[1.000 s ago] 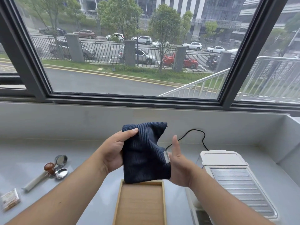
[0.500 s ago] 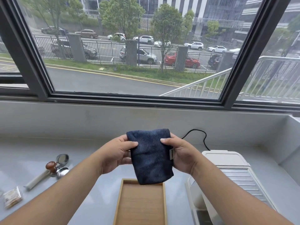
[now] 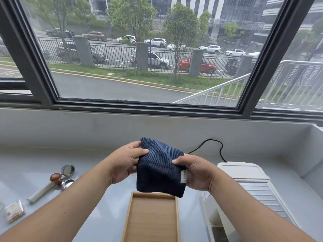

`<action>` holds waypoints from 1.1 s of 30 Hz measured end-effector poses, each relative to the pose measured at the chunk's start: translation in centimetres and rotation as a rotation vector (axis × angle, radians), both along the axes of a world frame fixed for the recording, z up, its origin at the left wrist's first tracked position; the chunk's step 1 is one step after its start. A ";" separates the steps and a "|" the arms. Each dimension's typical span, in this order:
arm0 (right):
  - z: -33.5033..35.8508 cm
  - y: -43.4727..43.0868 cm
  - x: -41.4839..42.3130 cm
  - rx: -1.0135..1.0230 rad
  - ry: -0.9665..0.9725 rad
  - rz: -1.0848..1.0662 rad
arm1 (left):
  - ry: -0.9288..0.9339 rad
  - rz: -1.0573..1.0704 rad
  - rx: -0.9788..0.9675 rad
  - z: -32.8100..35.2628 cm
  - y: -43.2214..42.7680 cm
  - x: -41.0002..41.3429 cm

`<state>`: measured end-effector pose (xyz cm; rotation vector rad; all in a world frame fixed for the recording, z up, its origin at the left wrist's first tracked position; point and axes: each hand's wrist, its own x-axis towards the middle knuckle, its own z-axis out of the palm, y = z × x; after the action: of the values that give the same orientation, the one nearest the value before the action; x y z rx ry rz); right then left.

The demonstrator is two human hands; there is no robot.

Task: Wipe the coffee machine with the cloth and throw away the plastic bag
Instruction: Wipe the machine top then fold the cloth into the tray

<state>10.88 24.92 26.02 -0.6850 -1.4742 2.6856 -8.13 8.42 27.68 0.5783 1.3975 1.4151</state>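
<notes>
A folded dark blue cloth (image 3: 160, 169) with a small white label hangs in the air above the counter, held from both sides. My left hand (image 3: 125, 164) pinches its upper left corner and my right hand (image 3: 196, 172) grips its right edge by the label. The white coffee machine (image 3: 248, 186) stands to the lower right, its ribbed top just beyond my right forearm. A small plastic bag (image 3: 14, 210) with something brownish inside lies at the far left edge of the counter.
A wooden tray (image 3: 152, 219) lies on the grey counter right below the cloth. A portafilter with a white handle (image 3: 43, 190), a wood-knobbed tamper (image 3: 56, 178) and a metal basket (image 3: 68, 170) lie at the left. A black cable (image 3: 215, 147) runs behind the machine. A window fills the wall ahead.
The cloth has been folded narrower and then tilted, its top swinging left. My right hand closed its thumb over the cloth's right edge and both hands shifted slightly.
</notes>
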 end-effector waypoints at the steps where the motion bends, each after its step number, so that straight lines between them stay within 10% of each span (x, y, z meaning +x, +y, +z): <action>1: 0.0 0.1 -0.1 -0.002 0.014 -0.021 | 0.035 -0.014 -0.028 0.0 0.0 0.1; 23: 2.0 1.2 -0.7 0.410 0.056 -0.132 | 0.193 0.061 0.030 0.2 -1.1 -0.3; 33: 2.1 0.3 -1.4 0.250 0.095 -0.302 | 0.200 0.210 0.144 -0.1 -0.4 0.4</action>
<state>9.48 25.27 28.13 -0.6896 -1.5084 2.2336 -7.75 8.00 27.62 0.6976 1.5587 1.6732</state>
